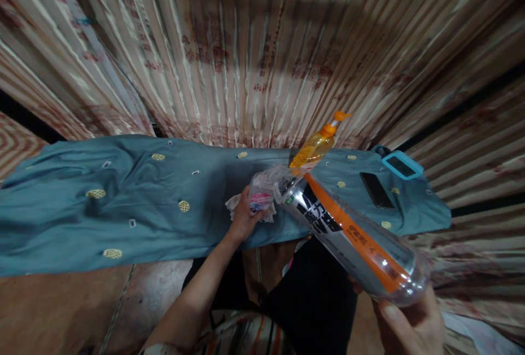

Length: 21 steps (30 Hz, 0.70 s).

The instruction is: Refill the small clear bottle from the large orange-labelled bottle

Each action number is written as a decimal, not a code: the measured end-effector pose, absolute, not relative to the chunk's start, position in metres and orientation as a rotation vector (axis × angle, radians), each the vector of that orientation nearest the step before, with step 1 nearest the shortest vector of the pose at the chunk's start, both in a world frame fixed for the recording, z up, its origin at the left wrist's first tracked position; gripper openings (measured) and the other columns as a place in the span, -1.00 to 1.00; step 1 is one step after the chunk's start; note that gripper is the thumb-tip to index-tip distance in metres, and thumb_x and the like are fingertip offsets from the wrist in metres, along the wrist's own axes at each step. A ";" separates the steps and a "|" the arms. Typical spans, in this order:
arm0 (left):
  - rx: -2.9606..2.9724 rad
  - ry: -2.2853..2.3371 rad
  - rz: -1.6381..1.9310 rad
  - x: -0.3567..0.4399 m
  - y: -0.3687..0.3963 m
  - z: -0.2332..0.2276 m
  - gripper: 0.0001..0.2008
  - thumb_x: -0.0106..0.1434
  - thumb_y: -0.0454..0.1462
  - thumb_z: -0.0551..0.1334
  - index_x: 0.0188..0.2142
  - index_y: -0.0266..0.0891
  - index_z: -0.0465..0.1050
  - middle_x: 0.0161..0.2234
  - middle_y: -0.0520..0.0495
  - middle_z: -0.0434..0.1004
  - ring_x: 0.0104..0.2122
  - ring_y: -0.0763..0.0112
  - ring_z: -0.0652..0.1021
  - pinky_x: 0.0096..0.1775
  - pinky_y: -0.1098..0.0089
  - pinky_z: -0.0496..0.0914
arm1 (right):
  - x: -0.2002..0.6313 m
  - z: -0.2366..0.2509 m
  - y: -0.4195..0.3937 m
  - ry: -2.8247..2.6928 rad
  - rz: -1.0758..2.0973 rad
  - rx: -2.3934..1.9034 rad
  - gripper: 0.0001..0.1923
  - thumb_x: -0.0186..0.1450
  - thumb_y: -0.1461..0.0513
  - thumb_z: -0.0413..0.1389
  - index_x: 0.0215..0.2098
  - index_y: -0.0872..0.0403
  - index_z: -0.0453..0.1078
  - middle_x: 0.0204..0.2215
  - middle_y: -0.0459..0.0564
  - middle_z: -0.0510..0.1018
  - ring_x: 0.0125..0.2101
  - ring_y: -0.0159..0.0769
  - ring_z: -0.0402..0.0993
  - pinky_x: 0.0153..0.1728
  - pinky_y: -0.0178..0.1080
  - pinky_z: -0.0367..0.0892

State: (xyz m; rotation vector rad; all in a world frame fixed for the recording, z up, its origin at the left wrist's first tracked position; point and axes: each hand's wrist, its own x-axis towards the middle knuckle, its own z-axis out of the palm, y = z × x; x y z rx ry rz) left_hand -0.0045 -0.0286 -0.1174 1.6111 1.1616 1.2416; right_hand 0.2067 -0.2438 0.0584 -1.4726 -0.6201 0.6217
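Note:
In my right hand (404,319) is a large clear plastic bottle (348,234) with a silver, black and orange label. I grip it by its base, and it tilts so that its neck points up and left. My left hand (245,217) is closed around a small clear plastic container (262,191) with pink and blue print. A pale crumpled cloth or tissue (268,214) shows beneath that container. The big bottle's mouth is right beside the container; whether they touch I cannot tell. Just behind the bottle's neck stands an orange pump bottle (314,147), leaning right.
A blue-green cloth (164,234) with yellow prints covers the narrow table before me. A dark phone (376,190) and a light-blue framed device (402,165) lie at its right end. Striped curtains (246,59) hang close behind and at the sides.

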 end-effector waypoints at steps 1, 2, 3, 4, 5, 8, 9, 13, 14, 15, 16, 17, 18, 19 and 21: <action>1.611 1.157 1.235 -0.005 -0.029 -0.117 -0.20 0.17 -0.22 0.51 0.33 -0.17 0.23 0.22 -0.26 0.54 0.21 -0.09 0.59 0.29 -0.06 0.45 | 0.206 0.058 -0.244 -0.611 0.610 -1.475 0.11 0.05 -0.07 0.53 0.47 -0.04 0.28 0.31 0.14 0.48 -0.16 -0.16 0.58 -0.25 -0.21 0.55; 1.611 1.158 1.230 -0.005 -0.029 -0.117 -0.19 0.17 -0.23 0.51 0.33 -0.18 0.22 0.22 -0.26 0.54 0.21 -0.08 0.59 0.28 -0.05 0.46 | 0.205 0.058 -0.244 -0.604 0.604 -1.482 0.11 0.05 -0.07 0.53 0.47 -0.02 0.28 0.31 0.15 0.47 -0.16 -0.18 0.58 -0.24 -0.22 0.55; 1.609 1.162 1.228 -0.004 -0.029 -0.118 -0.18 0.16 -0.23 0.51 0.33 -0.18 0.22 0.21 -0.26 0.55 0.20 -0.08 0.60 0.28 -0.06 0.46 | 0.205 0.058 -0.244 -0.603 0.604 -1.490 0.12 0.05 -0.08 0.53 0.47 -0.02 0.28 0.32 0.15 0.46 -0.15 -0.17 0.58 -0.24 -0.22 0.56; 1.606 1.168 1.226 -0.004 -0.029 -0.118 -0.17 0.15 -0.22 0.52 0.33 -0.18 0.21 0.21 -0.27 0.55 0.19 -0.07 0.60 0.27 -0.06 0.46 | 0.204 0.058 -0.245 -0.606 0.607 -1.497 0.12 0.05 -0.08 0.53 0.47 -0.01 0.28 0.33 0.17 0.46 -0.14 -0.14 0.58 -0.25 -0.20 0.57; 1.603 1.172 1.225 -0.004 -0.029 -0.118 -0.17 0.15 -0.22 0.53 0.33 -0.18 0.22 0.21 -0.27 0.55 0.18 -0.07 0.60 0.27 -0.06 0.46 | 0.204 0.059 -0.245 -0.609 0.611 -1.500 0.12 0.05 -0.08 0.53 0.47 0.00 0.28 0.33 0.19 0.45 -0.12 -0.10 0.58 -0.26 -0.17 0.58; 1.597 1.161 1.236 -0.003 -0.028 -0.120 -0.18 0.15 -0.21 0.53 0.33 -0.17 0.23 0.21 -0.26 0.55 0.16 -0.07 0.61 0.25 -0.05 0.48 | 0.206 0.056 -0.247 -0.601 0.614 -1.482 0.09 0.02 -0.04 0.56 0.43 -0.01 0.32 0.34 0.20 0.45 -0.09 -0.07 0.58 -0.29 -0.17 0.59; 1.597 1.154 1.243 -0.003 -0.028 -0.121 -0.18 0.16 -0.21 0.53 0.33 -0.17 0.23 0.21 -0.25 0.55 0.16 -0.07 0.61 0.25 -0.05 0.48 | 0.207 0.054 -0.248 -0.607 0.613 -1.478 0.07 0.04 -0.03 0.55 0.43 -0.03 0.32 0.33 0.19 0.46 -0.10 -0.09 0.59 -0.28 -0.18 0.59; 1.594 1.145 1.264 -0.003 -0.027 -0.123 -0.17 0.15 -0.21 0.54 0.33 -0.16 0.25 0.23 -0.27 0.54 0.18 -0.05 0.60 0.26 -0.04 0.47 | 0.219 0.042 -0.254 -0.756 0.576 -1.521 0.00 0.17 -0.05 0.47 0.48 -0.07 0.25 0.38 0.15 0.43 0.11 0.06 0.59 -0.05 -0.08 0.58; 1.589 1.147 1.263 -0.002 -0.027 -0.124 -0.17 0.15 -0.20 0.55 0.33 -0.15 0.25 0.23 -0.27 0.54 0.18 -0.04 0.60 0.25 -0.03 0.47 | 0.221 0.039 -0.255 -0.786 0.565 -1.533 0.00 0.18 -0.05 0.45 0.49 -0.07 0.24 0.40 0.16 0.41 0.18 0.13 0.55 0.01 -0.01 0.57; 1.585 1.150 1.262 -0.002 -0.027 -0.124 -0.17 0.15 -0.19 0.55 0.33 -0.15 0.25 0.24 -0.28 0.55 0.18 -0.04 0.60 0.26 -0.03 0.47 | 0.223 0.036 -0.256 -0.799 0.556 -1.536 0.01 0.18 -0.06 0.45 0.50 -0.07 0.23 0.42 0.17 0.39 0.24 0.20 0.51 0.05 0.05 0.56; 1.583 1.154 1.260 -0.003 -0.027 -0.124 -0.17 0.14 -0.19 0.55 0.33 -0.15 0.25 0.24 -0.28 0.55 0.18 -0.04 0.60 0.26 -0.03 0.46 | 0.224 0.034 -0.256 -0.795 0.551 -1.533 0.03 0.16 -0.06 0.46 0.50 -0.06 0.23 0.42 0.18 0.38 0.27 0.26 0.48 0.07 0.10 0.56; 1.582 1.159 1.256 -0.003 -0.027 -0.124 -0.16 0.14 -0.19 0.55 0.33 -0.16 0.25 0.24 -0.28 0.55 0.19 -0.04 0.60 0.26 -0.04 0.46 | 0.224 0.033 -0.256 -0.780 0.547 -1.526 0.05 0.14 -0.05 0.47 0.50 -0.06 0.24 0.42 0.19 0.38 0.29 0.29 0.46 0.08 0.13 0.56; 1.582 1.165 1.250 -0.003 -0.027 -0.124 -0.16 0.13 -0.19 0.56 0.33 -0.16 0.26 0.24 -0.29 0.54 0.19 -0.05 0.60 0.27 -0.05 0.46 | 0.224 0.031 -0.256 -0.761 0.543 -1.517 0.06 0.13 -0.05 0.48 0.50 -0.06 0.25 0.42 0.19 0.38 0.30 0.30 0.44 0.08 0.13 0.56; 1.583 1.171 1.246 -0.003 -0.027 -0.124 -0.15 0.12 -0.19 0.56 0.33 -0.17 0.26 0.25 -0.29 0.54 0.20 -0.06 0.60 0.27 -0.06 0.45 | 0.224 0.030 -0.256 -0.749 0.541 -1.508 0.06 0.12 -0.04 0.48 0.50 -0.05 0.26 0.43 0.19 0.38 0.31 0.31 0.44 0.05 0.11 0.58; 1.581 1.174 1.244 -0.003 -0.027 -0.123 -0.16 0.12 -0.19 0.55 0.33 -0.17 0.26 0.25 -0.29 0.54 0.21 -0.07 0.59 0.29 -0.08 0.44 | 0.224 0.028 -0.256 -0.757 0.537 -1.495 0.02 0.15 -0.02 0.46 0.50 -0.06 0.26 0.43 0.18 0.38 0.29 0.28 0.47 -0.05 0.02 0.62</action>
